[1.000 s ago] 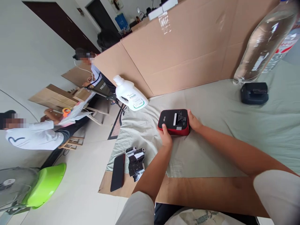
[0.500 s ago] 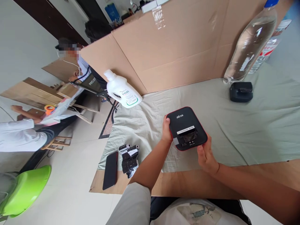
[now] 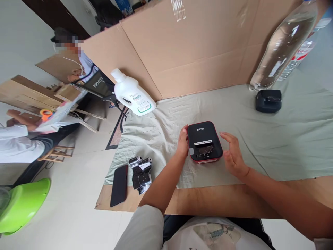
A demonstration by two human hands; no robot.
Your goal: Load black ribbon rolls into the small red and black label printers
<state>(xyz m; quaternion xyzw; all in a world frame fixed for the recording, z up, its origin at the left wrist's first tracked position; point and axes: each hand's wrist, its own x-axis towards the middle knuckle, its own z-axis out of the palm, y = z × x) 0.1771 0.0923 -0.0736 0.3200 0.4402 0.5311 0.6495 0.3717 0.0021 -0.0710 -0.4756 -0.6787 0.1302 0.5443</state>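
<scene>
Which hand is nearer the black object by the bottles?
Right. The right hand is left of the black object and closer to the wearer; the left hand is farther left, at the red-and-black device.

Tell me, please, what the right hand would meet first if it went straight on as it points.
The right hand would likely meet the red-edged device at its right side; depth is unclear, so it might pass above.

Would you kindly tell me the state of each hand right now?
Left hand: against the left side of the black-and-red device; whether it grips cannot be told.
Right hand: open, holding nothing, just right of the device.
</scene>
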